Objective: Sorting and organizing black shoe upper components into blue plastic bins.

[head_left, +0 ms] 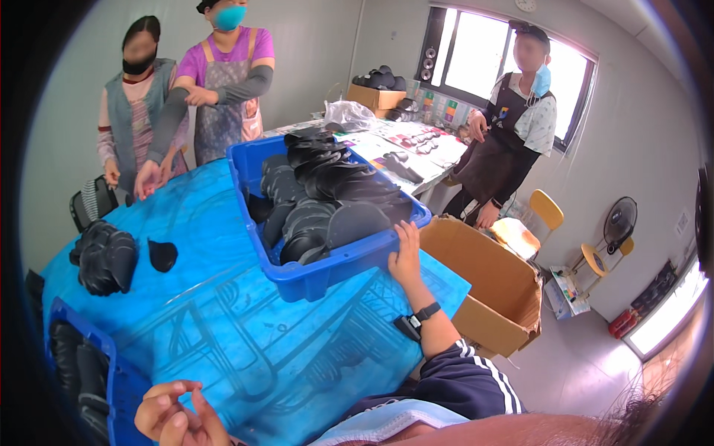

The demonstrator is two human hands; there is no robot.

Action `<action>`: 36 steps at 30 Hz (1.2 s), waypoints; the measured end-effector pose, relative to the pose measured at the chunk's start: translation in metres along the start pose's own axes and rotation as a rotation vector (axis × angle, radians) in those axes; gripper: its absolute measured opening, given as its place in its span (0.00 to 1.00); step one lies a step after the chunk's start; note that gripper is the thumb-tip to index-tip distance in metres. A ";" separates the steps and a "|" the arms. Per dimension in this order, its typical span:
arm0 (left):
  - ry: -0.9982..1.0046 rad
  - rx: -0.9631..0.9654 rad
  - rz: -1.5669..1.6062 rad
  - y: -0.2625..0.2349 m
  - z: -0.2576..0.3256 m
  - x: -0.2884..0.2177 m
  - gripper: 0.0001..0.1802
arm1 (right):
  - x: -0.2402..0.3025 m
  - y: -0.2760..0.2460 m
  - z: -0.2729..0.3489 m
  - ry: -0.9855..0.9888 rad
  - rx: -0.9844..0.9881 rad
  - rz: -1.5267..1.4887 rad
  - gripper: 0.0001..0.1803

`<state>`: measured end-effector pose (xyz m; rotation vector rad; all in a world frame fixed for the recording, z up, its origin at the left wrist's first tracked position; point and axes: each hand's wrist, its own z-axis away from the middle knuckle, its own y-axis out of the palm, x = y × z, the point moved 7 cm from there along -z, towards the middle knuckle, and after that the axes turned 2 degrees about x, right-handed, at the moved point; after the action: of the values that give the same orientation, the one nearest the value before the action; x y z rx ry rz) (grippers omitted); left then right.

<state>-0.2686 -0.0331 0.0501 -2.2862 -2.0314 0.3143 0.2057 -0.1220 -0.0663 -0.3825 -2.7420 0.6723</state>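
Note:
My right hand [406, 254] grips the near right corner of a blue plastic crate [349, 269], fingers over the rim. Stacks of black, rounded, thin pieces [358, 223] fill much of the crate; I cannot tell their exact kind. Low on the left, my left hand [181, 418] is raised with loosely bent fingers apart and nothing in it. Nearest to it is a second blue crate [123, 398], partly cut off by the picture's rim, with more black pieces [88, 379] inside. A bundle of black pieces [105, 258] and one single piece [163, 255] lie on the blue table covering [216, 327].
An open cardboard box [487, 293] stands at the table's right side. Two people [227, 97] [141, 111] are across the table; another person [513, 119] stands back right. Behind are a white table [439, 160], a filled carton [375, 100], chairs [547, 209] and a fan [619, 221].

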 end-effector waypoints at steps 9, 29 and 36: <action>-0.019 0.056 -0.012 -0.003 -0.005 -0.009 0.35 | -0.026 0.011 0.029 0.074 -0.176 -0.081 0.38; -0.010 -0.056 0.004 -0.011 0.001 -0.016 0.29 | -0.132 0.069 0.078 0.752 0.124 -0.392 0.26; 0.077 0.094 -0.068 -0.002 -0.009 -0.022 0.28 | -0.125 0.066 0.075 0.718 0.133 -0.362 0.27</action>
<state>-0.2710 -0.0540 0.0618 -2.1357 -2.0072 0.3055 0.3077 -0.1361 -0.1893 -0.0630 -1.9968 0.4899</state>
